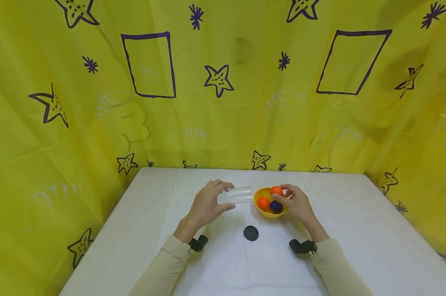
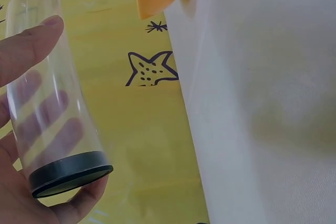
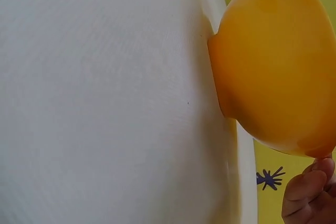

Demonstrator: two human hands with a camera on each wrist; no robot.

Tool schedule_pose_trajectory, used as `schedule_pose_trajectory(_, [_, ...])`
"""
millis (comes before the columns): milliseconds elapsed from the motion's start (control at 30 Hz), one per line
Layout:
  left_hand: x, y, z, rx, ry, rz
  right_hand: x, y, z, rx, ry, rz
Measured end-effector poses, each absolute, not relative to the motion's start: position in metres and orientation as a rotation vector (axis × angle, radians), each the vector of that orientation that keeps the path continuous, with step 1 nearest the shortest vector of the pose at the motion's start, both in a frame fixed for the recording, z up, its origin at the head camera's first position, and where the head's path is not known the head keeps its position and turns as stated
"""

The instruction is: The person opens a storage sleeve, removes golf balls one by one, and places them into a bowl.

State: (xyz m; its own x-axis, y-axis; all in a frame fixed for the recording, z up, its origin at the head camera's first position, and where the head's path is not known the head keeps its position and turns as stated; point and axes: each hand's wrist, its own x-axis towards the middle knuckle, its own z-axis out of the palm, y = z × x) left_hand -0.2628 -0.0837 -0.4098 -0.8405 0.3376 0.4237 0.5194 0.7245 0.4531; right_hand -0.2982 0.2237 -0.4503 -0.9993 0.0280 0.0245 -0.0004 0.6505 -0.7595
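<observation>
My left hand (image 1: 207, 202) grips a clear plastic tube (image 1: 240, 195) lying sideways above the table, its far end pointing at the yellow bowl (image 1: 259, 211). In the left wrist view a black cap (image 2: 71, 172) closes the tube's near end, and fingers show through its wall. On the bowl's right, my right hand (image 1: 298, 204) pinches an orange ball (image 1: 276, 190) at the bowl's back rim. Inside the bowl lie another orange ball (image 1: 263, 203) and a dark purple ball (image 1: 276, 206). The right wrist view shows the bowl's outside, with fingertips at its rim.
A black round lid (image 1: 251, 233) lies flat on the white table (image 1: 223, 263), in front of the bowl and between the forearms. Behind and beside the table hangs a yellow curtain (image 1: 245, 119) with drawn stars. Both wrists wear small black cameras.
</observation>
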Motion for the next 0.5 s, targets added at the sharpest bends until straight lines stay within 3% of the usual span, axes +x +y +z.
schedule_pose_trajectory(500, [-0.2638,-0.0817,-0.4167,-0.659,-2.652,-0.855,-0.3017,0.2262,-0.4592,-0.032,-2.814,1.307])
